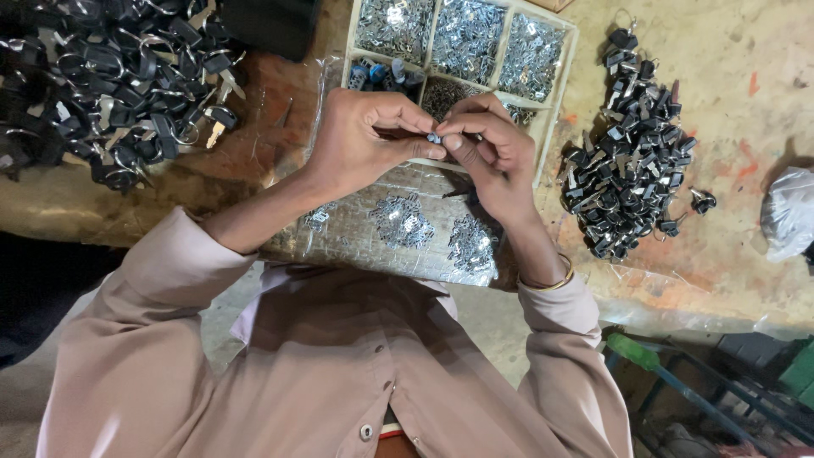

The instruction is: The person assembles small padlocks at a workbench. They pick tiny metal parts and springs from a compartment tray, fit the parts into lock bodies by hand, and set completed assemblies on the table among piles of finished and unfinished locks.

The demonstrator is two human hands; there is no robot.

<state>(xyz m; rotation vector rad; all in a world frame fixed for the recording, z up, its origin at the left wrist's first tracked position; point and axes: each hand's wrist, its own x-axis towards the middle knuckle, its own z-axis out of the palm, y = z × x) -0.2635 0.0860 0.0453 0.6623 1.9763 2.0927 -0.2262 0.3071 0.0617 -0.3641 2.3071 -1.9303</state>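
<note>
While both hands pinch a small metal part (434, 137) between fingertips, left hand (360, 140) and right hand (492, 148) seem mid-assembly; aligning it calls for steady fingers.

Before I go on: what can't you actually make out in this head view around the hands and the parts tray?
- Small part, head view: pinched between left hand and right hand; fingertips cover it, too small to tell its shape.
- Compartment tray: hands hide its near compartments; its top is cut by the frame edge.
- Left pile of black-headed keys: cut off by the top and left edges.
- Grey bag: cut by the right edge, contents unseen.
</note>
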